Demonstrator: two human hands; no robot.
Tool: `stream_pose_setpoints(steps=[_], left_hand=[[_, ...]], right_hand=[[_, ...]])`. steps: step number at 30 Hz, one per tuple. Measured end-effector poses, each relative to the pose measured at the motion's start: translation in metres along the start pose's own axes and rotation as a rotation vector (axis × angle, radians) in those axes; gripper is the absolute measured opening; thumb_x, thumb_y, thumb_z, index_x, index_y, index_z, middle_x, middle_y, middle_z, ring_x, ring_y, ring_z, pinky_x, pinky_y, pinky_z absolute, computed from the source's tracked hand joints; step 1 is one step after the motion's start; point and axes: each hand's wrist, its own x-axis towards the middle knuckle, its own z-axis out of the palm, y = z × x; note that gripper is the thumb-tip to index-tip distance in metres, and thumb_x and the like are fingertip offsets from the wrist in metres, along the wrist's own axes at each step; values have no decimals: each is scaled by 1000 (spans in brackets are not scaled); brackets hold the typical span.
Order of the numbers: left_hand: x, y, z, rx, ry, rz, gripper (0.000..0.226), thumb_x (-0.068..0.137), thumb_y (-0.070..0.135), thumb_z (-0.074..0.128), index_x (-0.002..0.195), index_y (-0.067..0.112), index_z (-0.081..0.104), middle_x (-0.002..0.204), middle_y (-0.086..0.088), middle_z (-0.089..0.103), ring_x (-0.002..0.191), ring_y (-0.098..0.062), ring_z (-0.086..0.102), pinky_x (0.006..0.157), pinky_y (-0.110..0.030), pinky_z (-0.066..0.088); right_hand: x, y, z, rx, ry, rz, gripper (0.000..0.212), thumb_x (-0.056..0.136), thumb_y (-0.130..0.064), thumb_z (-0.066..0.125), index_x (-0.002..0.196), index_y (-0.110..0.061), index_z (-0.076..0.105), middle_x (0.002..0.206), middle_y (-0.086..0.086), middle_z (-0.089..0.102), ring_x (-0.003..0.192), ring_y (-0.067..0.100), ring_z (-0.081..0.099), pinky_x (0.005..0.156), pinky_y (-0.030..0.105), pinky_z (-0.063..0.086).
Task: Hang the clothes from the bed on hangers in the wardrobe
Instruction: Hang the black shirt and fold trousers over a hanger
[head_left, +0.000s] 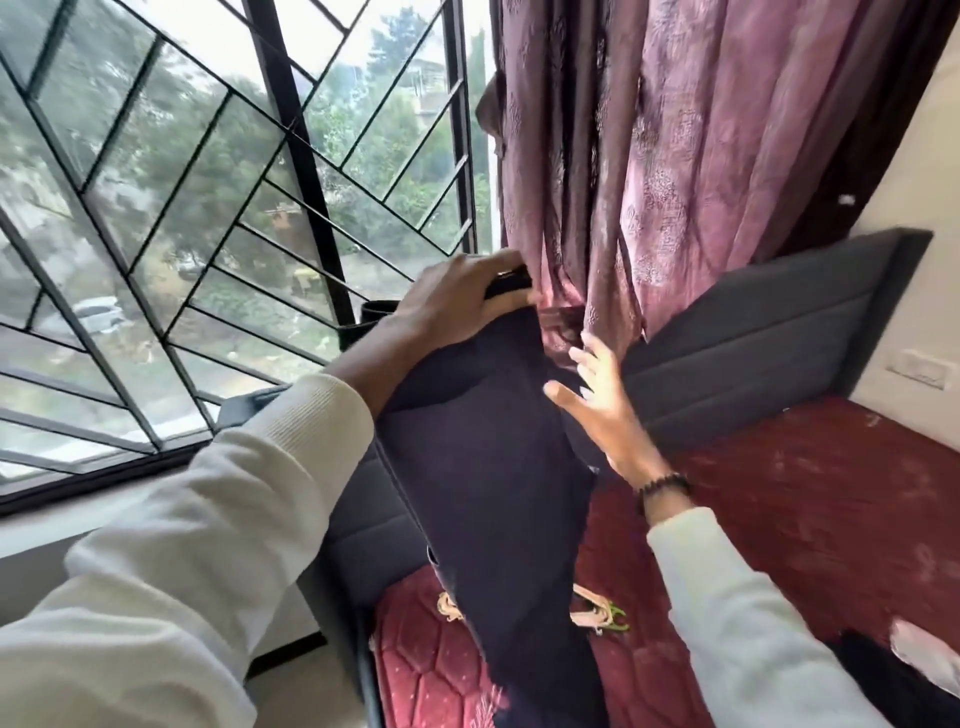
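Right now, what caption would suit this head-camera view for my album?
Left hand grips a dark garment above the red bed; open right hand reaches toward it.

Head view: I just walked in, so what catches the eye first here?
A dark garment held up in the middle: the left hand grips its top edge while the right hand, fingers spread, touches its side. Behind hang a mauve curtain and, at left, a barred window. Below lies a red mattress.
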Motion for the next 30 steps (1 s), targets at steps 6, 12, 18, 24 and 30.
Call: stream_pose_setpoints(steps=[6, 12, 18, 24, 30], left_hand=[[12, 2, -16, -176, -11, -90, 49, 86, 61, 62, 113, 20, 52, 80, -2, 67, 66, -17, 58, 60, -31, 41], [-26, -65, -51, -155, 206, -453, 93, 63, 83, 63, 130, 22, 42, 122, -1, 52, 112, -17, 54, 92, -34, 43], [-103, -66, -27, -1252, -4, -842, 69, 87, 47, 70, 143, 17, 44, 138, -9, 60, 117, -24, 64, 99, -45, 52], [-84, -50, -43, -1373, 263, -886, 38, 83, 13, 79, 118, 5, 70, 113, -17, 72, 108, -38, 67, 93, -52, 55], [-64, -45, -52, -1278, 330, -771, 42, 75, 9, 84, 115, 10, 71, 110, -13, 74, 104, -34, 70, 91, -49, 57]], right_hand=[[60, -135, 32, -328, -312, -149, 60, 71, -25, 91, 124, -24, 63, 109, -4, 74, 102, 5, 69, 91, 29, 57], [82, -167, 46, -305, -206, -213, 41, 62, -31, 95, 97, -19, 76, 96, -2, 78, 93, 15, 74, 89, 44, 59], [88, -182, 49, -93, -267, -169, 50, 66, -24, 93, 109, -7, 73, 106, 11, 76, 101, 29, 73, 94, 53, 56], [111, -213, 35, -463, -474, -100, 84, 57, -53, 93, 129, -20, 64, 122, 0, 71, 114, 21, 68, 91, 35, 57], [101, -282, 51, -995, -461, -305, 107, 57, -76, 79, 147, -55, 23, 155, -8, 38, 138, 15, 39, 118, 40, 30]])
